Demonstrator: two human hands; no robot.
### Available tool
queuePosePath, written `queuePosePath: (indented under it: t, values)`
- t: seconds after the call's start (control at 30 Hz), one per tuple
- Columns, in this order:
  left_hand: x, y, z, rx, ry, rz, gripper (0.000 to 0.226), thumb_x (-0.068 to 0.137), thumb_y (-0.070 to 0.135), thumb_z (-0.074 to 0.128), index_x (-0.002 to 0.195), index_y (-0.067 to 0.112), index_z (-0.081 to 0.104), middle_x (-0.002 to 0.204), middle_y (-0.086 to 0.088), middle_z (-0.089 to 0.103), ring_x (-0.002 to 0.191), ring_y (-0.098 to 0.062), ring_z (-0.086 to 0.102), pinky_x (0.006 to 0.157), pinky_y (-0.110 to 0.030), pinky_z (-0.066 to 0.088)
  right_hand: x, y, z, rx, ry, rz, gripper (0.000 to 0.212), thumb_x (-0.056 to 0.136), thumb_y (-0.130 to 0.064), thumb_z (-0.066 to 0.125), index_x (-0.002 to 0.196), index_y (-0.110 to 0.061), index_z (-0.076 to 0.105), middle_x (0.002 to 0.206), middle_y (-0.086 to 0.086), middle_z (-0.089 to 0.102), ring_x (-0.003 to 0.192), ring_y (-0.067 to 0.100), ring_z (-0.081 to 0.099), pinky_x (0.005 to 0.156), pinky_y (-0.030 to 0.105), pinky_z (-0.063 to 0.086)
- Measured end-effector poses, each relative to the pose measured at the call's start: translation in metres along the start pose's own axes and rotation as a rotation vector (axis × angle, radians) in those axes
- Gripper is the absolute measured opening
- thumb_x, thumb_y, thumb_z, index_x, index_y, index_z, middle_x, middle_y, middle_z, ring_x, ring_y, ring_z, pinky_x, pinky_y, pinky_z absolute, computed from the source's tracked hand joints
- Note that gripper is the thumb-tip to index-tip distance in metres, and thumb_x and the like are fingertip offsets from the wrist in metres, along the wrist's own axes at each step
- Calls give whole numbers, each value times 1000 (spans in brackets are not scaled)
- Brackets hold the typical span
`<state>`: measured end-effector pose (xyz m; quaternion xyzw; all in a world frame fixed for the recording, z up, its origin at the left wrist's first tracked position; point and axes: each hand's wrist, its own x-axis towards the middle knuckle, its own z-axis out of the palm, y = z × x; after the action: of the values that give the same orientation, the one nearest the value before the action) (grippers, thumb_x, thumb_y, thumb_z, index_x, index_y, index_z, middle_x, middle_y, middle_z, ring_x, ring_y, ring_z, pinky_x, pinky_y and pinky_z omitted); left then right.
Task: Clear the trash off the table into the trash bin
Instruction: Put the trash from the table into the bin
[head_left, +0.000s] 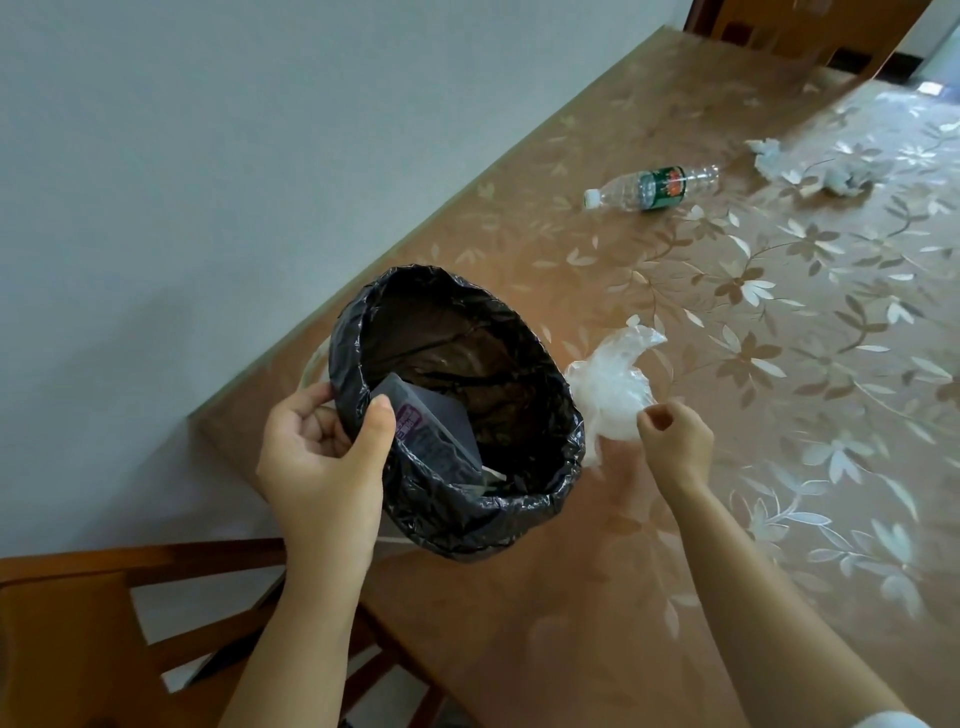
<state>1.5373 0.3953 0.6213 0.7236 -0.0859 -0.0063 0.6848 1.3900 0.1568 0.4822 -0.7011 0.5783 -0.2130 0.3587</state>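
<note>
I see my left hand (324, 457) grasping the near-left rim of the round trash bin lined with a black plastic bag (457, 415), thumb inside and fingers outside. The bin is at the near-left edge of the table covered with a brown flowered cloth (675, 597). Inside the bin lies a grey and purple package (436, 436). My right hand (675, 447) pinches a crumpled clear plastic bag (615, 384) just right of the bin rim. Far on the table lies a clear plastic bottle with a green label (652, 188) on its side, and right of it some crumpled white paper (810, 166). A wooden chair (104, 623) stands near left.
</note>
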Motion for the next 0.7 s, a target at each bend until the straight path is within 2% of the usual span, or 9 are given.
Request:
queuePosePath:
  t: [0.1, 0.2, 0.37, 0.6, 0.7]
  values:
    - [-2, 0, -2, 3, -4, -4, 27, 73, 19, 72, 95, 24, 56, 82, 4, 65, 72, -3, 65, 64, -15, 50, -8, -13, -9, 134, 39, -12, 9, 81, -11, 56, 75, -13, 61, 78, 1, 61, 74, 14, 54, 68, 24, 38]
    - [-7, 0, -2, 2, 12, -5, 27, 73, 18, 72, 92, 28, 55, 81, 5, 65, 70, -2, 65, 63, -14, 49, -19, -28, -21, 266, 78, -24, 8, 81, -13, 57, 75, -17, 61, 73, -6, 60, 69, 6, 54, 61, 15, 38]
    - [-14, 2, -10, 9, 46, -30, 29, 73, 20, 71, 97, 21, 55, 84, 3, 66, 71, -1, 66, 61, -14, 51, -37, -54, -47, 408, 113, -86, 4, 82, -17, 60, 79, -18, 64, 73, -9, 62, 68, 1, 57, 58, 10, 43]
    - [-33, 10, -17, -8, 69, -34, 25, 75, 14, 70, 93, 22, 55, 82, 2, 64, 66, 3, 64, 58, -11, 49, -67, -93, -76, 625, 51, -194, 15, 78, -17, 65, 69, -29, 65, 72, -11, 66, 66, -1, 60, 64, 13, 51]
    - [-41, 14, -21, -4, 72, -34, 26, 74, 16, 71, 87, 30, 54, 83, 4, 65, 69, 1, 65, 60, -13, 51, -82, -107, -81, 669, -22, -247, 17, 78, -14, 66, 67, -27, 65, 71, -6, 67, 69, 7, 61, 70, 23, 53]
